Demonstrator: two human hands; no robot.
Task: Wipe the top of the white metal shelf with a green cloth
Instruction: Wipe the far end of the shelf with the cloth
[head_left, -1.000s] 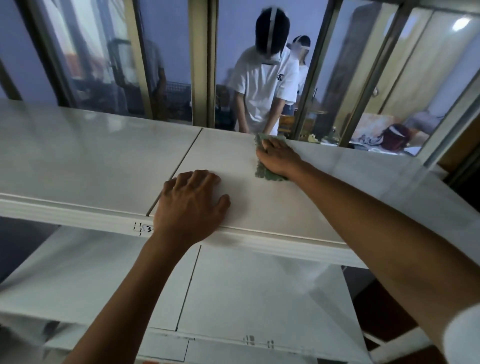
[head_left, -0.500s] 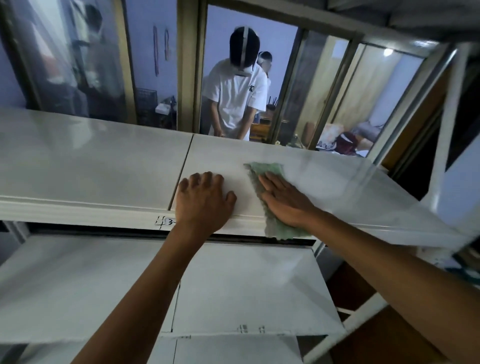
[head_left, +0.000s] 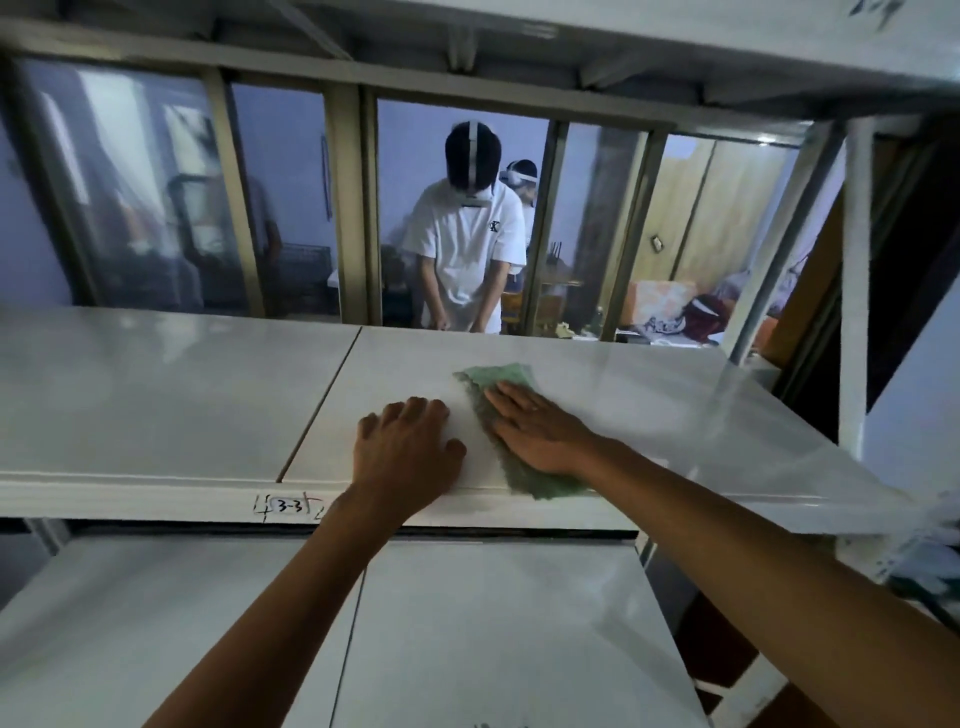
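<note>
The white metal shelf (head_left: 171, 395) runs across the view, its top made of two panels with a seam between them. A green cloth (head_left: 498, 376) lies flat on the right panel, its near end hanging slightly over the front edge. My right hand (head_left: 535, 426) presses flat on the cloth, fingers together and pointing away from me. My left hand (head_left: 405, 449) rests palm down on the bare panel just left of the cloth, fingers spread, holding nothing.
A lower shelf board (head_left: 493, 634) sits beneath. Another shelf level (head_left: 623, 47) hangs overhead, with a white upright post (head_left: 852, 291) at the right. Behind the shelf is a glass partition (head_left: 291, 208); a person in a white shirt (head_left: 467, 244) stands beyond it.
My right hand has pulled the cloth from the back edge of the shelf toward the front edge. My left hand has stayed in place. My view has tilted up.
</note>
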